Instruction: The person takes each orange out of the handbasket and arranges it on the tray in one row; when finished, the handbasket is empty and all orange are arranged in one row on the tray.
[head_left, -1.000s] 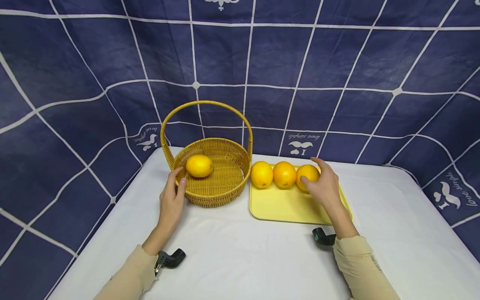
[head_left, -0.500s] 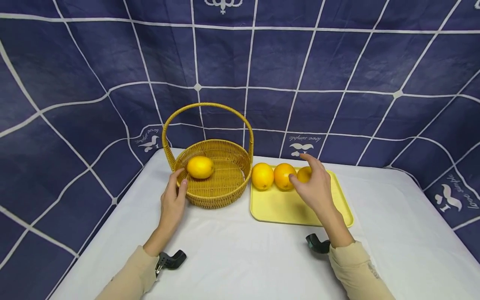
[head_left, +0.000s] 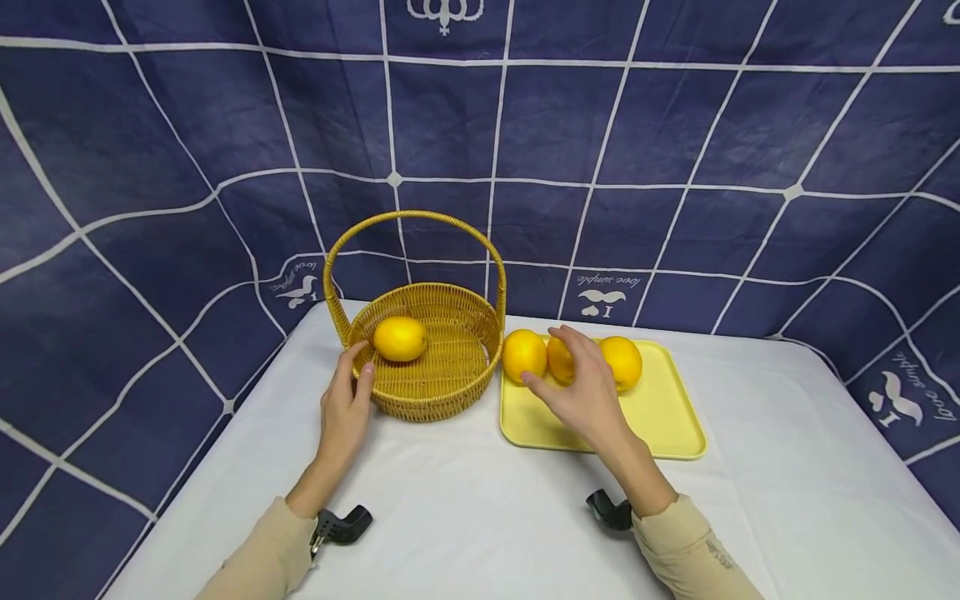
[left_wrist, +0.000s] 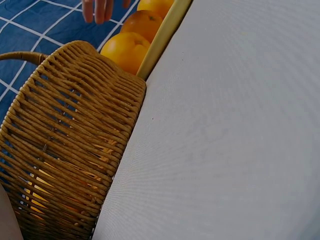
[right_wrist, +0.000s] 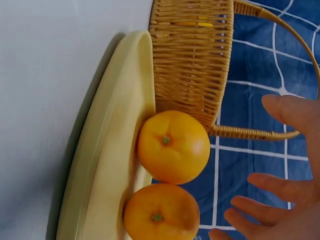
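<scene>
My left hand rests at the left side of a wicker basket, thumb tip and index fingertip right at its rim. An oval yellow-orange fruit lies inside on the left. To the right, my right hand is spread above the yellow tray, thumb and fingers apart with nothing between them in the right wrist view. In the head view it partly covers the middle orange. Another orange sits left of it, nearest the basket, and a third orange to its right.
The basket's tall arched handle stands over its opening. A white cloth covers the table. Behind hangs a blue curtain with white lines. The tray's left edge lies close to the basket.
My right hand has moved left across the tray, from the rightmost orange to over the middle one, uncovering the rightmost. My left hand keeps its place at the basket.
</scene>
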